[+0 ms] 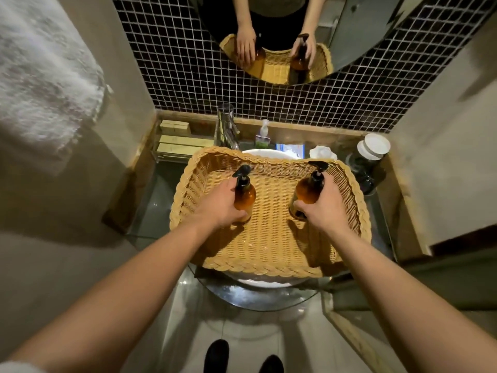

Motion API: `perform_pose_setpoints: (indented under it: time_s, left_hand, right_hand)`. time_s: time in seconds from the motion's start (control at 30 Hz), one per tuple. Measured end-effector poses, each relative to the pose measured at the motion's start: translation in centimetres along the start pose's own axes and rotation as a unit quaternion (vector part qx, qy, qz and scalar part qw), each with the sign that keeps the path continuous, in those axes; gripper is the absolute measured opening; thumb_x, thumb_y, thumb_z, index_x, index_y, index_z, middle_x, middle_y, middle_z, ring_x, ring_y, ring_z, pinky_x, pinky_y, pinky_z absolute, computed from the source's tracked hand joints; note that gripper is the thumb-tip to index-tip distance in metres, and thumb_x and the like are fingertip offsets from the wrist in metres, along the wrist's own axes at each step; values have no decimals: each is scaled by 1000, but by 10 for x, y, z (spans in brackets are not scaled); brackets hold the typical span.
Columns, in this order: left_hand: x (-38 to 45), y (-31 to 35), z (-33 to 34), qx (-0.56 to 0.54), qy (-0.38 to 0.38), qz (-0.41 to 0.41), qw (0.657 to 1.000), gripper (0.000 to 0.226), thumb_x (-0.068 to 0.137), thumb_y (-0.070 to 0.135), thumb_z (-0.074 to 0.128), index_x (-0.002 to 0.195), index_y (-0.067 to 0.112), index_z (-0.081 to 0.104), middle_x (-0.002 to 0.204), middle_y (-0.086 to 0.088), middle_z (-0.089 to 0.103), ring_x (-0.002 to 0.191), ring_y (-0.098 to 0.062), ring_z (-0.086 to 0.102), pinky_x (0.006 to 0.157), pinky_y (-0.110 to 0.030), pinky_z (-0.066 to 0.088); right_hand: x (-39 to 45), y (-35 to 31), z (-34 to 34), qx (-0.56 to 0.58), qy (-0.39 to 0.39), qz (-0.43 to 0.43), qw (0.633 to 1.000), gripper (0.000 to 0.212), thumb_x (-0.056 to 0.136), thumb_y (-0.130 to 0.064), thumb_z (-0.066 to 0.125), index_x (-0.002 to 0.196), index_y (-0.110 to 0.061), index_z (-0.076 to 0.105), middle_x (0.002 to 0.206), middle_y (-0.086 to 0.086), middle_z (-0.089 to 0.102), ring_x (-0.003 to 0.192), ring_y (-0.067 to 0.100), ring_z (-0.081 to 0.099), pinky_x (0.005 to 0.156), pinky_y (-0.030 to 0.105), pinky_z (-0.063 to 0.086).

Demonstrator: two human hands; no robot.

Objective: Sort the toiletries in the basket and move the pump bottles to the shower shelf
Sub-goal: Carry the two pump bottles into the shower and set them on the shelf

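Observation:
A woven wicker basket (pixel 269 269) rests on top of the white sink. Two amber pump bottles with black pump heads stand upright inside it. My left hand (pixel 217 204) wraps around the left pump bottle (pixel 245 196) at the basket's left side. At the right side, my right hand (pixel 324 205) grips the right pump bottle (pixel 306 191). Apart from the two bottles, the basket's floor is bare weave. The shower shelf is out of view.
A chrome tap (pixel 226 127) stands behind the basket, with a small pump dispenser (pixel 263 134) next to it. Boxed soaps (pixel 176 127) fill a rack at the back left. A lidded dark jar (pixel 372 152) stands at the right. A white towel (pixel 40 84) hangs on the left wall. Above, the mirror (pixel 357 36) reflects my hands.

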State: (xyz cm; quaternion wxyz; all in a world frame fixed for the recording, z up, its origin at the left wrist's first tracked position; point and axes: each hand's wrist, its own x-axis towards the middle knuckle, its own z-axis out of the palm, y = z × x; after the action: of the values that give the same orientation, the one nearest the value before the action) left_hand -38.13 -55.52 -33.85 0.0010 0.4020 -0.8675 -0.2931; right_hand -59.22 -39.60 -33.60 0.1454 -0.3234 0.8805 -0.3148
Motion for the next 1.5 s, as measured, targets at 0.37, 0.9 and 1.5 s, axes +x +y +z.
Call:
perform_pose_setpoints:
  time_s: [0.37, 0.9, 1.5]
  left_hand:
    - [1, 22, 21, -28, 21, -3, 999, 76, 68, 43, 85, 133, 28, 48, 124, 6, 57, 111, -19, 55, 96, -43, 49]
    - [-37, 39, 26, -37, 37, 13, 999, 62, 70, 50, 78, 123, 29, 54, 116, 12, 51, 111, -14, 53, 92, -36, 49]
    - [-44, 22, 19, -47, 24, 60, 997, 65, 65, 46, 85, 119, 38, 49, 111, 20, 52, 103, -7, 52, 84, -30, 48]
  right_hand:
    - [4, -4, 12, -8, -17, -13, 1000, 87, 71, -36, 87, 139, -32, 34, 138, -2, 48, 123, 20, 53, 96, 36, 47]
    - [-30, -11, 18, -53, -65, -59, 995, 83, 71, -50, 78, 139, -34, 32, 129, -5, 47, 112, 18, 55, 85, 31, 50]
    - [-50, -37, 25, -16, -42, -44, 998, 68, 67, -40, 82, 118, -36, 38, 114, -7, 58, 102, 15, 58, 83, 32, 49]
